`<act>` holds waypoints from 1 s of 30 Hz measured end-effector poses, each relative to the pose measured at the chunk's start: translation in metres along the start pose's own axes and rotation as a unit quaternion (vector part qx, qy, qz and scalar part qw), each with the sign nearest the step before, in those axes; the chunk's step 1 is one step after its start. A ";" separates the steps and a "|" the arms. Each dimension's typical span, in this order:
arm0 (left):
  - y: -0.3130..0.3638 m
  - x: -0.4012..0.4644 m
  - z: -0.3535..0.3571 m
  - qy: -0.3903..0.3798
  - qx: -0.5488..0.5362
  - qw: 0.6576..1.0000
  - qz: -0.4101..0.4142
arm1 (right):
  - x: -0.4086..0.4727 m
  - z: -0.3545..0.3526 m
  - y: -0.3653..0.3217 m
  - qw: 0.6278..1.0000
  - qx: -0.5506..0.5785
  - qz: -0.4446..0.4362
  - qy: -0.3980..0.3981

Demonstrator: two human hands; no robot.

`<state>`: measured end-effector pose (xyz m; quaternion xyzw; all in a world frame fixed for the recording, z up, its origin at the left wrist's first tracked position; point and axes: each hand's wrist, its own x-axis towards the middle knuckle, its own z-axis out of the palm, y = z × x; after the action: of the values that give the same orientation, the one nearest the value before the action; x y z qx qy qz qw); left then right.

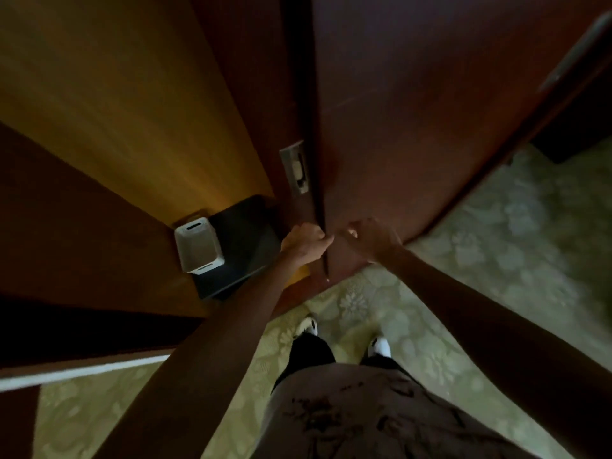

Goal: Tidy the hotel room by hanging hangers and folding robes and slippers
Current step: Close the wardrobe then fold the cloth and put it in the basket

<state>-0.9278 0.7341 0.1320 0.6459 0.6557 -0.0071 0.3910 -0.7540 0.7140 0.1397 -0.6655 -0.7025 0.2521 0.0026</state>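
Note:
I stand in front of a dark wooden wardrobe. Its sliding door (414, 111) fills the upper right, with a metal recessed pull (295, 167) on the edge panel to its left. My left hand (303, 243) is curled at the door's edge, low down. My right hand (371, 238) rests with bent fingers on the door face just beside it. Neither hand holds a loose object. No hangers, robes or slippers are visible; the open wardrobe bay on the left shows a lit yellow inner wall (116, 104).
A small white basket (198, 248) sits beside a dark tray (245, 243) on the wardrobe floor. Patterned pale green carpet (513, 246) spreads to the right and below. My feet in white shoes (379, 346) stand close to the wardrobe base.

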 end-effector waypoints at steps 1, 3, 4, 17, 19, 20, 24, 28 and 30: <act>-0.004 0.004 0.012 -0.030 -0.005 0.999 0.011 | -0.010 0.015 0.007 0.999 0.031 0.034 -0.005; -0.012 0.012 0.041 -0.100 -0.008 0.995 0.018 | -0.032 0.046 0.022 0.991 0.078 0.107 -0.014; -0.014 0.013 0.055 -0.135 0.004 0.991 0.024 | -0.046 0.061 0.029 0.984 0.099 0.146 -0.022; 0.055 -0.051 0.263 -0.430 0.301 0.836 0.156 | -0.291 0.215 0.086 0.726 0.365 0.581 0.044; 0.079 -0.081 0.303 -0.438 0.356 0.802 0.194 | -0.337 0.239 0.088 0.651 0.413 0.633 0.069; 0.091 -0.097 0.324 -0.445 0.375 0.785 0.212 | -0.359 0.252 0.089 0.609 0.436 0.658 0.083; 0.149 -0.170 0.412 -0.474 0.437 0.714 0.274 | -0.444 0.277 0.097 0.473 0.485 0.711 0.189; 0.204 -0.251 0.493 -0.497 0.477 0.639 0.343 | -0.522 0.291 0.114 0.362 0.500 0.742 0.263; 0.226 -0.272 0.517 -0.498 0.482 0.614 0.377 | -0.541 0.297 0.123 0.339 0.510 0.742 0.274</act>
<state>-0.5129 0.2762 0.0271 0.8289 -0.0392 -0.4947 0.2584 -0.6779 0.1015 0.0160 -0.8143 0.3851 0.2634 0.3454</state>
